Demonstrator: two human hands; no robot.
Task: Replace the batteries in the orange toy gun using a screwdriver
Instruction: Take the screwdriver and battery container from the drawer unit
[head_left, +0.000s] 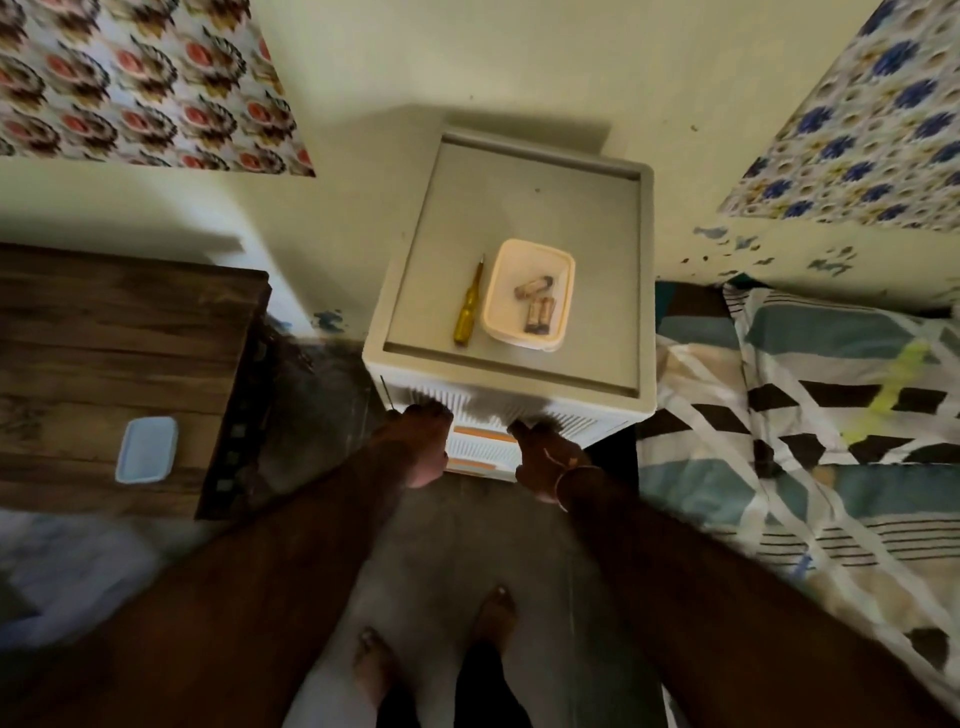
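Head view looks straight down on a small plastic drawer cabinet (519, 218) with a raised rim around its flat top; the orange toy gun itself is nowhere in sight, so where it lies cannot be told, though it may be in one of the drawers. On the top lies a screwdriver (467, 304) with a yellow see-through handle, just beside a shallow cream tub (527, 293) holding a few batteries (535, 301). The screwdriver is probably light and stiff, best taken by its handle; the batteries are small, smooth and liable to roll, so the tub should be lifted level by its rim. The left hand (421, 447) and the right hand (545, 457), a bangle at its wrist, both press against the ribbed drawer fronts; whether the fingers are curled round a pull cannot be told through the blur. A dark wooden table (104, 364) with a pale blue lid (146, 449) stands to the left, a patterned bedspread (805, 415) to the right, bare floor below.
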